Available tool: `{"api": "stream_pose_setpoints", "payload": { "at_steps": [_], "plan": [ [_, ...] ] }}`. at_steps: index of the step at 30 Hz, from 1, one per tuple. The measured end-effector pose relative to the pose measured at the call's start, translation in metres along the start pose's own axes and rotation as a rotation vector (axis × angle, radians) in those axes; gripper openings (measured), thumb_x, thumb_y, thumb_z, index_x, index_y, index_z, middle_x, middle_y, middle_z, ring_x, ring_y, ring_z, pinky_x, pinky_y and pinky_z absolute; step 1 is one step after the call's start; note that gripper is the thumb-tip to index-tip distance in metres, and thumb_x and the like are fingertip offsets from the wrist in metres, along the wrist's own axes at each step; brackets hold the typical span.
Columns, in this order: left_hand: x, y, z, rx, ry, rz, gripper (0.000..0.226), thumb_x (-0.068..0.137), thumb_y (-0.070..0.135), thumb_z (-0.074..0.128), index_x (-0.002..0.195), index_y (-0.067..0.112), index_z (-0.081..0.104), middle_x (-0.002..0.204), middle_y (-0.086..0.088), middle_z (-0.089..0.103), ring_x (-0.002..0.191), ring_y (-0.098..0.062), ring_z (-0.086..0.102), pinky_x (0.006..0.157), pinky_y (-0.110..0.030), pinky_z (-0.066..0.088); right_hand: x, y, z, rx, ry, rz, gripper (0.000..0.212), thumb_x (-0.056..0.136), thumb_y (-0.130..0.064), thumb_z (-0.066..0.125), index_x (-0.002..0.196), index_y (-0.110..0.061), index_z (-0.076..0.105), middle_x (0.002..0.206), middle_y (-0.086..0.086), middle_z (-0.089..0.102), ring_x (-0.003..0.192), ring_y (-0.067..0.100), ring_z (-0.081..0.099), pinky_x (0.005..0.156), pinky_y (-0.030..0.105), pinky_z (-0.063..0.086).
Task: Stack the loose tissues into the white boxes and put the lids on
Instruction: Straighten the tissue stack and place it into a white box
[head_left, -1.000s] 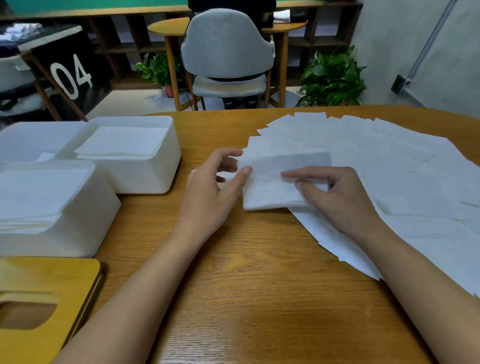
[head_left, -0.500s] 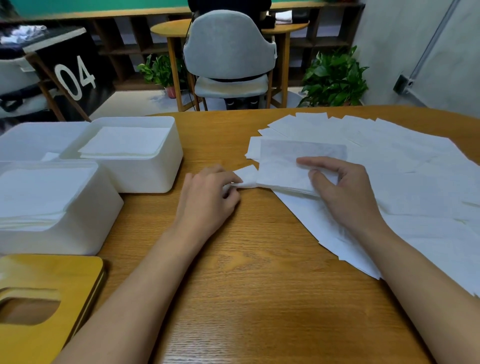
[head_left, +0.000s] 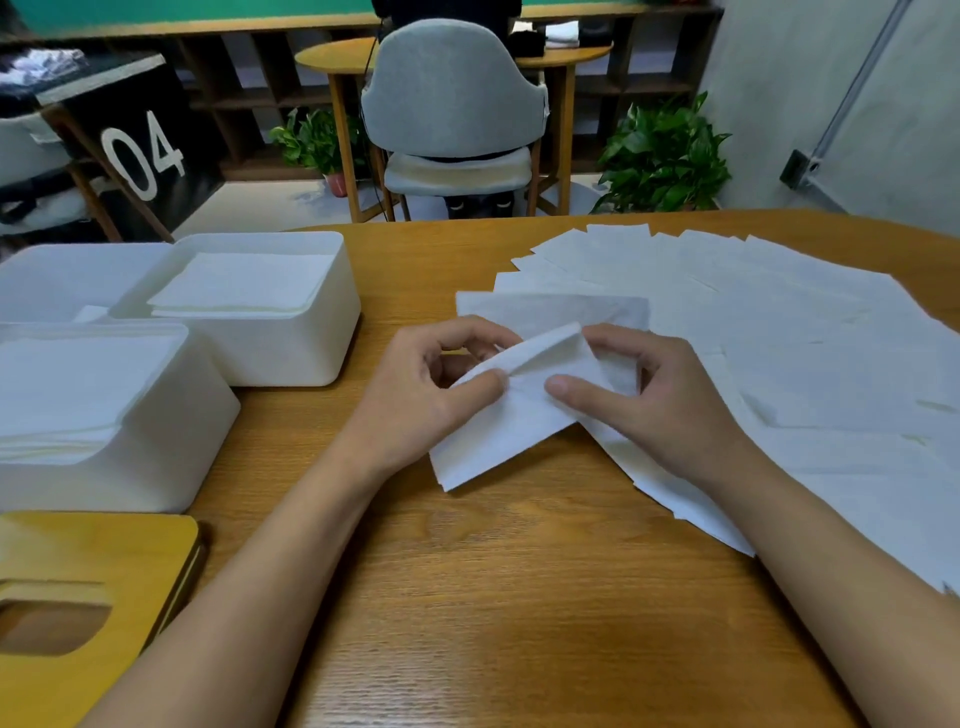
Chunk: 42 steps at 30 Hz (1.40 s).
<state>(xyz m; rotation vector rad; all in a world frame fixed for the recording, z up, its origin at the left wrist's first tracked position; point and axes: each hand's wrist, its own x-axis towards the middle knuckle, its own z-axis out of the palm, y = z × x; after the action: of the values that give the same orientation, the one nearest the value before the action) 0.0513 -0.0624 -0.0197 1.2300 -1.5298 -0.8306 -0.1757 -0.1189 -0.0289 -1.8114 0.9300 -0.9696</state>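
Far left on the worktop (head_left: 493, 597) there's a wooden lid (head_left: 104, 556) with a slot in it, not on any box. Behind it is a near white box (head_left: 171, 457) that looks close to full, and a second white box (head_left: 291, 358) just beyond holds a lower stack. Then the left hand (head_left: 421, 395) — its grip is a thumb-and-fingers pinch on the left end of a single tissue (head_left: 498, 436), fingers curled in behind it. The tissue is held up between both hands over the worktop, creased along the middle, with its lower corner down near the wood; can't tell if it touches. The right hand (head_left: 660, 405) has the other end, thumb on the front and fingers tucked behind, so both grips are closed on the same sheet. Right of that sits the fan of loose tissues (head_left: 805, 338), lying flat and overlapping. My take: this stuff weighs nothing, is totally limp and tears easily. So pinch it lightly at the edges or corners, support both ends, and lay it flat on the stack rather than dropping it — one-handed it'll just flop and crumple.
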Motion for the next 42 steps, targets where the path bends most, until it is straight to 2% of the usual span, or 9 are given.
{"api": "stream_pose_setpoints", "payload": {
  "at_steps": [4,8,13,18,22,26,30,35,42],
  "plan": [
    [0.004,-0.005,0.001,0.129,0.088,0.038,0.033,0.090,0.013,0.082,0.119,0.026,0.075,0.107,-0.001,0.073,0.096,-0.021,0.069,0.090,-0.040,0.057,0.004,0.004,0.000,0.016,0.106,0.021,0.013,0.088,-0.016,0.083,0.099,-0.022,0.082,0.097,-0.013,0.080,0.094,0.004,0.074,0.085,0.020,0.056],
    [0.006,-0.007,0.002,0.134,0.167,0.036,0.028,0.091,0.021,0.082,0.117,0.029,0.075,0.097,0.007,0.076,0.094,-0.007,0.070,0.082,-0.024,0.052,0.003,0.000,-0.001,0.069,-0.005,0.034,0.026,0.090,-0.011,0.080,0.112,-0.025,0.078,0.107,-0.015,0.078,0.102,0.002,0.072,0.084,0.013,0.053],
    [0.004,-0.003,0.006,0.140,0.122,0.027,0.032,0.090,0.023,0.084,0.119,0.031,0.073,0.094,0.011,0.076,0.096,-0.004,0.072,0.082,-0.018,0.051,0.000,-0.002,0.005,0.032,-0.051,0.002,0.044,0.095,-0.017,0.076,0.129,-0.043,0.067,0.127,-0.019,0.067,0.117,0.006,0.063,0.095,0.025,0.053],
    [0.005,-0.007,0.009,0.090,0.133,0.000,0.031,0.089,0.025,0.085,0.117,0.031,0.073,0.092,0.006,0.077,0.095,-0.008,0.072,0.084,-0.031,0.055,0.000,-0.003,0.009,0.009,-0.070,-0.044,0.067,0.096,-0.018,0.074,0.145,-0.053,0.045,0.147,-0.031,0.046,0.138,0.002,0.046,0.113,0.039,0.045],
    [0.005,-0.011,0.012,0.131,0.155,-0.014,0.029,0.091,0.030,0.082,0.118,0.034,0.072,0.095,0.011,0.075,0.098,-0.007,0.070,0.083,-0.029,0.053,0.001,0.002,0.008,0.032,-0.029,-0.060,0.057,0.099,-0.009,0.069,0.141,-0.042,0.048,0.140,-0.018,0.054,0.124,0.018,0.059,0.101,0.050,0.054],
    [0.007,-0.015,0.009,0.212,0.196,-0.132,0.036,0.097,0.042,0.072,0.132,0.039,0.063,0.120,0.019,0.067,0.111,0.004,0.060,0.078,-0.009,0.047,0.005,0.005,-0.001,0.106,0.041,-0.108,0.036,0.101,-0.006,0.064,0.119,-0.034,0.051,0.123,-0.004,0.057,0.102,0.023,0.062,0.079,0.032,0.049],
    [0.007,-0.009,0.013,-0.319,0.059,-0.290,0.034,0.105,0.024,0.063,0.138,0.025,0.059,0.111,-0.003,0.079,0.098,-0.016,0.076,0.077,-0.023,0.057,0.008,0.003,-0.007,0.028,0.098,-0.167,0.027,0.103,0.003,0.057,0.104,-0.024,0.060,0.104,-0.015,0.059,0.100,0.005,0.056,0.087,0.018,0.042],
    [0.006,-0.014,0.026,-0.314,0.155,-0.184,0.047,0.104,0.009,0.063,0.146,0.022,0.047,0.111,-0.009,0.080,0.095,-0.026,0.077,0.080,-0.038,0.062,0.008,-0.001,-0.014,0.005,-0.007,-0.100,0.023,0.100,-0.004,0.066,0.102,-0.021,0.081,0.108,-0.018,0.077,0.114,0.000,0.065,0.101,0.013,0.043],
    [0.004,-0.022,0.033,0.364,0.253,0.198,0.045,0.088,0.010,0.080,0.125,0.018,0.055,0.116,0.002,0.058,0.102,-0.014,0.060,0.074,-0.026,0.052,0.014,0.014,-0.022,0.019,0.205,0.068,0.028,0.099,-0.008,0.067,0.109,-0.030,0.082,0.112,-0.022,0.076,0.113,-0.003,0.065,0.098,0.017,0.048]
  ]
}}
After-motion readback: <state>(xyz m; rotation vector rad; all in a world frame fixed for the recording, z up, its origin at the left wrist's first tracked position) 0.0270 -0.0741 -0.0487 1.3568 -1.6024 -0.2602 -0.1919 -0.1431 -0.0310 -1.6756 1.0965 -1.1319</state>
